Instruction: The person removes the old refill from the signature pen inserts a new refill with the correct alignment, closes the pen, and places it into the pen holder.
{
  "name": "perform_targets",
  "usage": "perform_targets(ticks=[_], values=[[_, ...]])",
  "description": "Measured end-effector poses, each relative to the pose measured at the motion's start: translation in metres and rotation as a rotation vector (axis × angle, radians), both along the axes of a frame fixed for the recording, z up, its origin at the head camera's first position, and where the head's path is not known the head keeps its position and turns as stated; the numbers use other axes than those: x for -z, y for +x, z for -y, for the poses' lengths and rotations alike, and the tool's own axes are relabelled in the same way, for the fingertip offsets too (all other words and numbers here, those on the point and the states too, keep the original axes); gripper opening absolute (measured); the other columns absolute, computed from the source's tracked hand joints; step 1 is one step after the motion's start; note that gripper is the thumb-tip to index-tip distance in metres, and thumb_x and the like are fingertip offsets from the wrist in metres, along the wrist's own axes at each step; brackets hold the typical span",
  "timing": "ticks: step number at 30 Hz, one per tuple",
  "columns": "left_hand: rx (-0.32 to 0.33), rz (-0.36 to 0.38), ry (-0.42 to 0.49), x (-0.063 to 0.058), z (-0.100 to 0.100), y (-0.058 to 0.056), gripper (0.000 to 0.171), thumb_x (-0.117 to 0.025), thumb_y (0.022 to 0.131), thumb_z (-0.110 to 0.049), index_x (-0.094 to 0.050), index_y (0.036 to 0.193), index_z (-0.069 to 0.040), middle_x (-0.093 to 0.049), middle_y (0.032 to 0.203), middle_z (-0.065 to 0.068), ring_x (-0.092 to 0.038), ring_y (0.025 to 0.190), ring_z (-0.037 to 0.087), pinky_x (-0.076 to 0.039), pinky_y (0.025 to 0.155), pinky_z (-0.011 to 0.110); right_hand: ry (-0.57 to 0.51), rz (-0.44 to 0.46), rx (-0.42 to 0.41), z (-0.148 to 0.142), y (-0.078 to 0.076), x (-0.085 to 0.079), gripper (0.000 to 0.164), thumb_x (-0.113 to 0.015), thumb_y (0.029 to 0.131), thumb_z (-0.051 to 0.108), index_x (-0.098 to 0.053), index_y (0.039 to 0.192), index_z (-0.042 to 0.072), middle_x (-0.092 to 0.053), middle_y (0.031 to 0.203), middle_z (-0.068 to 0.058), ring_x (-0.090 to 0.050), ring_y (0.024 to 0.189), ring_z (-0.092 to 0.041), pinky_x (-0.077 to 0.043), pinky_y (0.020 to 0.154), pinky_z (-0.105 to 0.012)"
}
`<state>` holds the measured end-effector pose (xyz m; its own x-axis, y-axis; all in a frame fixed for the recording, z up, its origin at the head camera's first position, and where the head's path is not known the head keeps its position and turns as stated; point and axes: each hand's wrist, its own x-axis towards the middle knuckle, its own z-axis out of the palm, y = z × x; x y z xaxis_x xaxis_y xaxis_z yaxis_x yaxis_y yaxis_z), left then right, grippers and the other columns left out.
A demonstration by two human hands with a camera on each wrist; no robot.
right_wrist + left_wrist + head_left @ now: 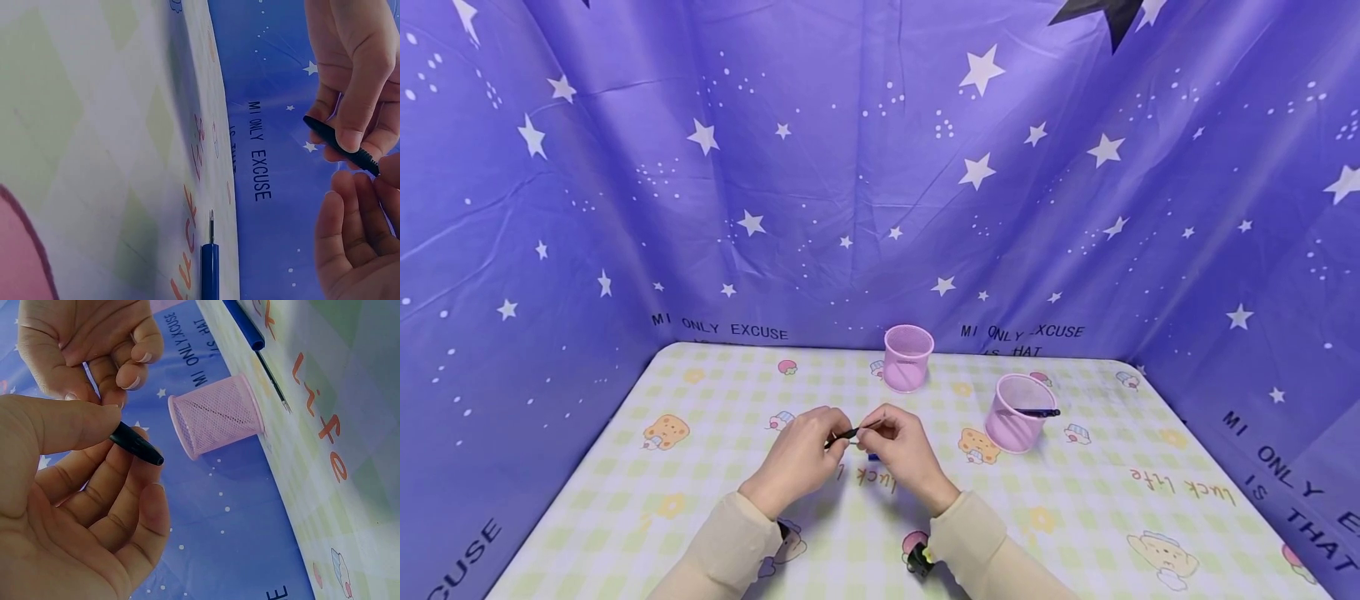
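My left hand (801, 454) pinches a dark, tapered pen tip section (139, 446) between thumb and fingers, its narrow end pointing away from my right hand. At the wider end my right hand (904, 450) pinches what looks like a small coiled pen spring (369, 164), partly hidden by the fingertips. Both hands are held close together above the table. Beneath them lies a blue pen barrel (210, 272), mostly covered by the hands in the head view. A thin refill (273, 381) with a metal point sticks out of its end.
Two pink mesh pen cups stand beyond the hands: one cup (907, 371) at the back edge, another cup (1015, 429) to the right with a dark pen (1037, 412) leaning in it. A checked cloth (1075, 542) covers the table. Purple star-printed curtains (820, 183) enclose it.
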<state>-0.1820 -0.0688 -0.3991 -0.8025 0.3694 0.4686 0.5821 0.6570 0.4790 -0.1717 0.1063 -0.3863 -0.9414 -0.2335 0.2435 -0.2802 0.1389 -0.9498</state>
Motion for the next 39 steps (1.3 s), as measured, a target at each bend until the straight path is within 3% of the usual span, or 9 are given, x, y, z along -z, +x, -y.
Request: perform_targets(ticks=[12,22,28,33,39], values=[[0.0,-0.006,-0.001,-0.0003,0.0001,0.0001,0.016,-0.07,0.079,-0.001,-0.065,0.084,-0.016,-0.057,0.078,-0.011,-0.056,0.068,0.01,-0.045,0.062,0.024,0.0,0.021,0.011,0.0007,0.0008,-0.0015,0.009,-0.061,0.087,-0.004,-0.063,0.095,-0.008,-0.065,0.085,-0.019,-0.064,0.076,-0.032,-0.054,0.069,-0.029],[-0.009,-0.007,-0.011,-0.0007,0.0003,-0.0003,0.016,-0.071,0.079,-0.002,-0.065,0.085,-0.016,-0.057,0.079,-0.01,-0.054,0.068,0.008,-0.046,0.062,0.024,-0.025,-0.008,0.065,0.0007,-0.0008,-0.001,0.006,-0.058,0.09,-0.002,-0.062,0.091,-0.007,-0.063,0.08,-0.017,-0.065,0.073,-0.035,-0.055,0.07,-0.041],[-0.012,-0.008,-0.011,-0.0006,0.0002,-0.0004,0.016,-0.072,0.079,-0.002,-0.065,0.084,-0.015,-0.059,0.08,-0.009,-0.054,0.069,0.007,-0.046,0.063,0.025,-0.031,-0.008,0.085,0.0004,-0.0014,-0.001,0.007,-0.058,0.091,-0.001,-0.063,0.088,-0.005,-0.064,0.076,-0.009,-0.064,0.07,-0.026,-0.055,0.068,-0.035],[-0.013,-0.002,-0.01,-0.0005,0.0001,-0.0006,0.016,-0.071,0.079,-0.002,-0.065,0.084,-0.015,-0.058,0.08,-0.009,-0.055,0.069,0.008,-0.046,0.063,0.025,-0.026,0.0,0.077,-0.0004,-0.0012,-0.0011,0.008,-0.058,0.091,0.001,-0.063,0.088,-0.005,-0.063,0.079,-0.022,-0.063,0.07,-0.024,-0.055,0.069,-0.034],[-0.011,0.016,-0.005,-0.0003,0.0001,-0.0004,0.015,-0.071,0.079,-0.002,-0.065,0.084,-0.015,-0.058,0.079,-0.008,-0.057,0.069,0.012,-0.046,0.063,0.026,-0.016,0.015,0.068,-0.0011,-0.0011,-0.001,0.01,-0.058,0.092,0.002,-0.063,0.089,-0.006,-0.063,0.081,-0.025,-0.063,0.072,-0.026,-0.055,0.07,-0.035]])
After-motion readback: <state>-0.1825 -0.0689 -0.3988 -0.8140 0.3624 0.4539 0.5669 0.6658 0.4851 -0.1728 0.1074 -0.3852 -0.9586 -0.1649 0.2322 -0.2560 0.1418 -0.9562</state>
